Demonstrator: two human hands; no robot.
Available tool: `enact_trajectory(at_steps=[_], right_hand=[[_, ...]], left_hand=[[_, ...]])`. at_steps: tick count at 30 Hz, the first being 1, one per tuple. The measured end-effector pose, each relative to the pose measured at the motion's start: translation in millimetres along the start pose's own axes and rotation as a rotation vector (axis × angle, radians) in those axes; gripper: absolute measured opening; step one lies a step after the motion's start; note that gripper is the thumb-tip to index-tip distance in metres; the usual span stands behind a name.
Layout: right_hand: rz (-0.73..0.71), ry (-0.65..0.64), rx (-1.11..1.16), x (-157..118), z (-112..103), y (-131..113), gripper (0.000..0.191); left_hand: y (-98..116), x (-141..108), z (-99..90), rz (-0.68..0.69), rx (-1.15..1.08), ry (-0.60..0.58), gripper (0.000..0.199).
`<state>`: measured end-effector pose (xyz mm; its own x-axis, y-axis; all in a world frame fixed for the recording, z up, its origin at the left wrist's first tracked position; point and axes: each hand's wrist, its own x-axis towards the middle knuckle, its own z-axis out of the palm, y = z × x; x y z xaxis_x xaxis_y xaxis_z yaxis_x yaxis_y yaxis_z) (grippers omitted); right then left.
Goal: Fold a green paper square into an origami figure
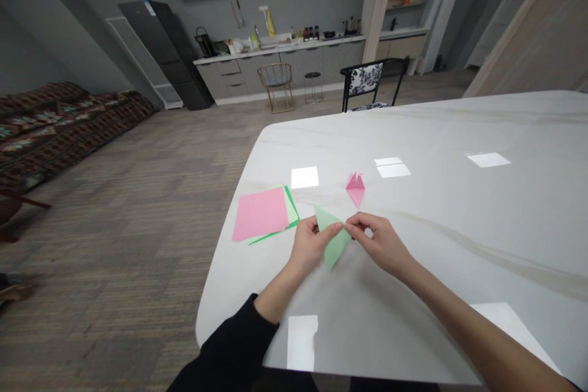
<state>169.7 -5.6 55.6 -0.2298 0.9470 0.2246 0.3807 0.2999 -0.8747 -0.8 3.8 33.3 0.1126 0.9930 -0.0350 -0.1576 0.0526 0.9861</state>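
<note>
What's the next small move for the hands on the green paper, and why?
Likely sharpen the crease on the light-green paper triangle: the left hand and right hand pinch it together near its upper edge, and the folded pink paper piece nearby has crisp, pointed folds.

Overhead light leaves bright white glare patches (304, 177) on the glossy tabletop (441, 220), edges bowed.

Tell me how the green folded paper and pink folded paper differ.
The green folded paper is paler than the pink folded paper. The left hand and right hand pinch the green one; the pink one lies on the table. The green one looks bigger. Both are pointed.
</note>
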Motion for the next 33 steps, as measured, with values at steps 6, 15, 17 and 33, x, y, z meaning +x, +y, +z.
enact_trajectory(at_steps=[6, 15, 17, 33], right_hand=[[0.032, 0.06, 0.02, 3, 1, 7, 0.024], [0.015, -0.034, 0.051, 3, 3, 15, 0.024], [0.019, -0.019, 0.038, 5, 2, 15, 0.024], [0.116, -0.028, 0.212, 1, 7, 13, 0.028]], left_hand=[[-5, 3, -2.7, -0.006, -0.047, -0.092, 0.036], [-5, 4, -4.9, 0.031, 0.082, -0.138, 0.037], [-5, 7, -7.1, 0.039, 0.117, -0.105, 0.035], [-2, 3, -6.6, 0.099, 0.204, -0.161, 0.035]])
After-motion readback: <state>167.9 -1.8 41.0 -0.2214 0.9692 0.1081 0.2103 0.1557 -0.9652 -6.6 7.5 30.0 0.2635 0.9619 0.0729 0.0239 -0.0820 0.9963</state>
